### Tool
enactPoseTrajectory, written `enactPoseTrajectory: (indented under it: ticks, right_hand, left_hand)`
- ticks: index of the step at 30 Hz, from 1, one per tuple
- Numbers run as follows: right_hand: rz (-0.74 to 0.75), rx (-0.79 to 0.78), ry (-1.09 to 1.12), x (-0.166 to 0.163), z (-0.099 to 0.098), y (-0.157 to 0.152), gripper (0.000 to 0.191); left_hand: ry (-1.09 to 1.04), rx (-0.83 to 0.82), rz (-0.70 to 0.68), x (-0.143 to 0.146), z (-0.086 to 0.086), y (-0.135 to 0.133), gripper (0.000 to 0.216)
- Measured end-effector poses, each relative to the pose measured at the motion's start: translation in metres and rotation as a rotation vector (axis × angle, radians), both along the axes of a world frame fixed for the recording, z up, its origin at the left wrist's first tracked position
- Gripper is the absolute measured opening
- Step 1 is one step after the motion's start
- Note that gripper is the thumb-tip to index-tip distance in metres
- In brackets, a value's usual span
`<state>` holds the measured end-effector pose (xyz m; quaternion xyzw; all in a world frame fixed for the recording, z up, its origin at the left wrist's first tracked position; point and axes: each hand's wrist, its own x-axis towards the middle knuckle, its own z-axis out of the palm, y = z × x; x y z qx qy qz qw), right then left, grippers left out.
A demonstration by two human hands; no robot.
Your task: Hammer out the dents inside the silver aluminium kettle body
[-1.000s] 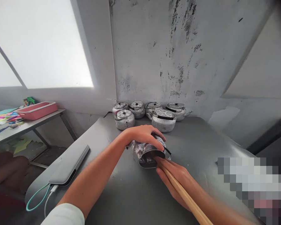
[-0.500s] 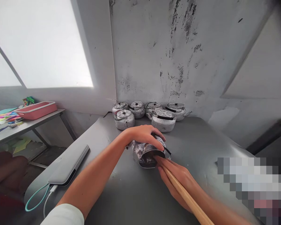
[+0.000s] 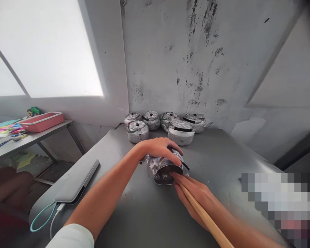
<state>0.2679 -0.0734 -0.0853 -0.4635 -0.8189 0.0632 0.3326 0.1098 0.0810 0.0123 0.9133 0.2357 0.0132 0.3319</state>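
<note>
Kettle (image 3: pixel 152 166), tilted at the middle of the grey table (image 3: pixel 144 217), its dark opening facing us; what lies inside is hard to make out. One end of the stick (image 3: pixel 206 216) is hidden at that opening; the other is cut off by the bottom edge. Our left hand (image 3: pixel 158 147) arches over the kettle's top, clasping it, thumb near the rim. Our right hand (image 3: pixel 196 193) comes in low from the right, wrapped around the stick. The kettle is shiny, uneven metal, the stick smooth pale wood; six rounded silvery kettles (image 3: pixel 138 135) stand behind.
</note>
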Motion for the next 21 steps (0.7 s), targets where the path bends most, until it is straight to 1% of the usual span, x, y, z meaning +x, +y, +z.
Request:
enactPoseTrajectory:
  ticks: [9,14,18,21]
  right_hand:
    - [-0.007,-0.028,0.022,-0.0003,0.0049,0.0001,0.033]
    - [0.007,-0.004,0.039,0.0002,0.0054,-0.0002,0.033]
    - [-0.021,-0.005,0.042,0.0011,0.0051,-0.0009,0.033]
    - [0.007,-0.02,0.014,0.0009,0.0056,-0.0004,0.033]
  left_hand:
    - [0.003,-0.002,-0.002,-0.0005,0.0007,-0.0009,0.056]
    - [-0.007,-0.004,-0.005,0.0007,-0.0002,0.0,0.056]
    - [-0.014,0.003,-0.009,0.0009,0.0,-0.0002,0.055]
    - [-0.01,0.002,-0.007,0.0004,0.0007,-0.0008,0.055]
